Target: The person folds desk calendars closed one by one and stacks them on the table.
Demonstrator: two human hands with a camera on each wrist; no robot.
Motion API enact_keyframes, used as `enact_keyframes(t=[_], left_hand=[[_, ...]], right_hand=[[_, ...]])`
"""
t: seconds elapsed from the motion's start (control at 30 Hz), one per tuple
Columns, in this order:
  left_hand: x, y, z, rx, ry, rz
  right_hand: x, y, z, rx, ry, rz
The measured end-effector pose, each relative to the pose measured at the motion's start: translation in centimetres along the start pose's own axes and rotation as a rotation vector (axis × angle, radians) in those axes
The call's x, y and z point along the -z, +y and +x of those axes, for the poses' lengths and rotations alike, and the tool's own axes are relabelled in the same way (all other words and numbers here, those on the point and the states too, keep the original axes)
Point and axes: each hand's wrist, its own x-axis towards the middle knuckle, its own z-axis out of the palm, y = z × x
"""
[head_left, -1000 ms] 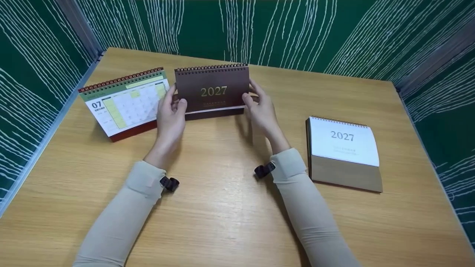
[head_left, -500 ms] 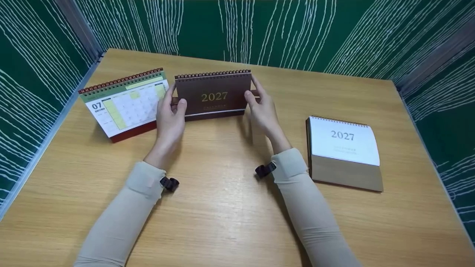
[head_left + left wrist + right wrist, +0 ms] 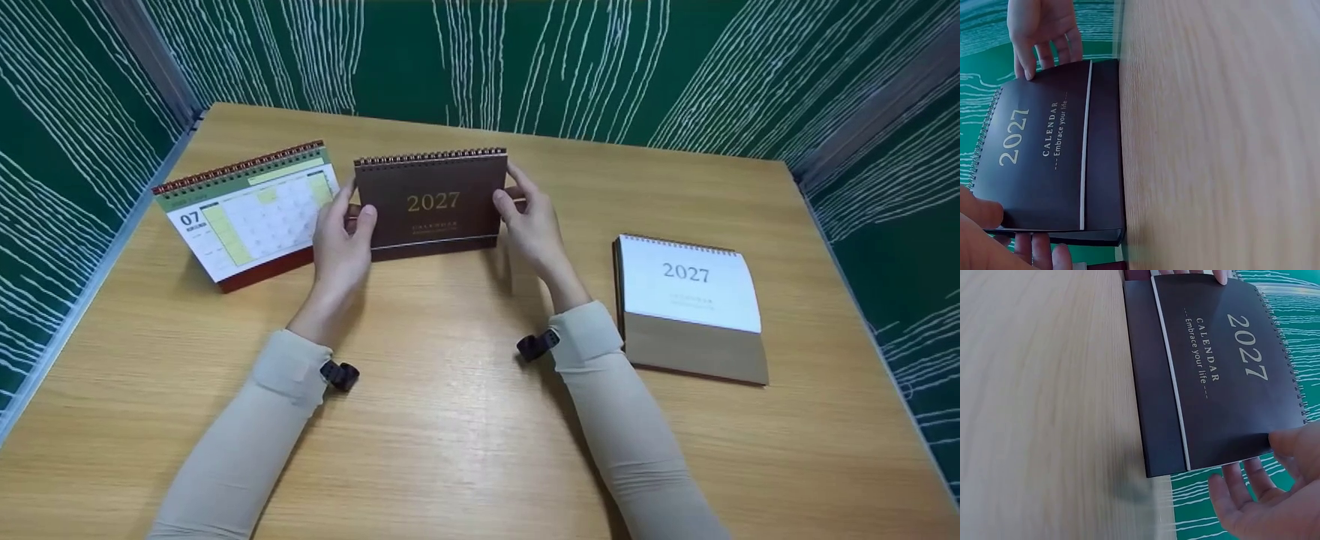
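As half-curled hands (image 3: 342, 247) (image 3: 536, 229) pinch it, brown calendar (image 3: 433, 217)

- Pictured toward the far side of a wooden table (image 3: 442, 420): a dark brown desk calendar (image 3: 427, 184), standing on its base, front tilted back.
- Bound along the top edge with metal rings (image 3: 431, 157); lettered in gold, "2027" above "CALENDAR" and "Embrace your life".
- Turned to its cover, with a thin pale line above a plain dark base strip (image 3: 1105, 146).
- Pinched at the left edge by the left hand (image 3: 341, 244), at the right edge by the right hand (image 3: 534, 232), both thumbs in front.
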Motion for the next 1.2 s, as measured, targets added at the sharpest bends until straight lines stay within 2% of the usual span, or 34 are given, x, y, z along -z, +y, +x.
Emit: enact_keyframes(t=[0.27,0.4,0.6,0.73,0.93,1.2], left_hand=[[0.0,0.5,-0.3,-0.012,0.015,-0.014],[0.1,0.7,-0.4,-0.021,0.019,-0.010],[0.0,1.4,-0.7,-0.011,-0.013,-0.030],[-0.3,1.8,-0.9,-0.015,-0.030,-0.054],[-1.0,2.5,-1.4,0.035,-0.107,-0.168],[-2.4,3.7,-2.4,0.059,-0.201,-0.217]], right_hand=[[0.3,-0.5,-0.2,0.030,0.036,-0.021],[0.8,-1.0,-0.6,0.003,0.028,-0.022],[2.0,-2.2,-1.4,-0.029,0.021,-0.045],[3.2,-2.6,-2.0,-0.020,-0.002,-0.055],[5.6,-3.0,-3.5,-0.024,-0.028,-0.058],[8.9,-2.9,-5.6,-0.027,-0.037,-0.093]])
